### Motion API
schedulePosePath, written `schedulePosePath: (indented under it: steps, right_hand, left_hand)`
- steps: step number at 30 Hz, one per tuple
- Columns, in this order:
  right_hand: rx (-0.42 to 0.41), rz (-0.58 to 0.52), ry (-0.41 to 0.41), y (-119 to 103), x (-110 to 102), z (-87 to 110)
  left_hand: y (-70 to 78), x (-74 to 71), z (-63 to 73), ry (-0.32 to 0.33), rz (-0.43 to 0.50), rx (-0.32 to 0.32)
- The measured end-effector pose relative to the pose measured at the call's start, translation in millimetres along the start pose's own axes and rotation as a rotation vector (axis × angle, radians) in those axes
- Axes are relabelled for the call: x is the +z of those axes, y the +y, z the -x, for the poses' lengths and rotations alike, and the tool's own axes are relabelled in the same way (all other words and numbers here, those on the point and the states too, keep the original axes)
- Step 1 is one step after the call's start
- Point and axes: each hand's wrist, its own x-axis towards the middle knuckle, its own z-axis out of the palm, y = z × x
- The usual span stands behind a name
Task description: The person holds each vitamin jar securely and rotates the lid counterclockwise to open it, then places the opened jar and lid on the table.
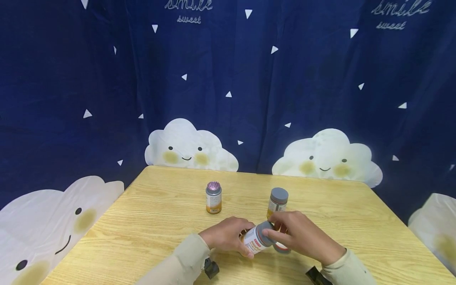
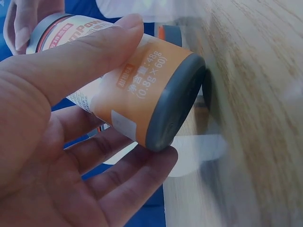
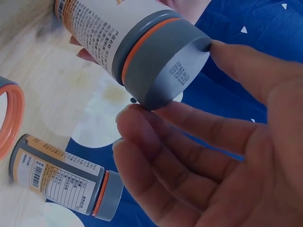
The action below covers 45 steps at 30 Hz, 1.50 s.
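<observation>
Cylindrical bottle with white-and-orange label (image 1: 253, 240), centre of the pale wooden surface (image 1: 156, 206), tilted, its grey plastic cap (image 1: 265, 229) toward 2 o'clock. Left hand (image 1: 228, 236): thumb across the label, fingers curled beneath, likely to steady it. Right hand (image 1: 299, 235): fingers pinching the cap's edge; the tilt probably eases access. At 11 o'clock, upright orange-and-white bottle (image 1: 213, 202), pink foil top exposed. At 1, upright grey-lidded bottle (image 1: 277, 202). Near 4, loose grey lid with orange rim (image 1: 282, 249), partly hidden.
</observation>
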Motion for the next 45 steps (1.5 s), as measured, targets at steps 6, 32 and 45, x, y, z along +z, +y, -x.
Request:
schedulePosePath:
  steps: [6, 32, 45]
  right_hand:
    - [-0.047, -0.055, -0.033, -0.4, -1.6, 0.2]
    - [-0.109, 0.123, 0.036, -4.2, -7.0, 5.6]
    - [0.065, 0.115, 0.089, -8.9, -2.7, 2.8]
  left_hand:
    - [-0.6, 0.6, 0.4, -0.005, 0.004, -0.018]
    - [-0.8, 1.2, -0.4, -0.011, -0.001, -0.014]
    - [0.2, 1.5, -0.3, -0.007, -0.019, -0.003]
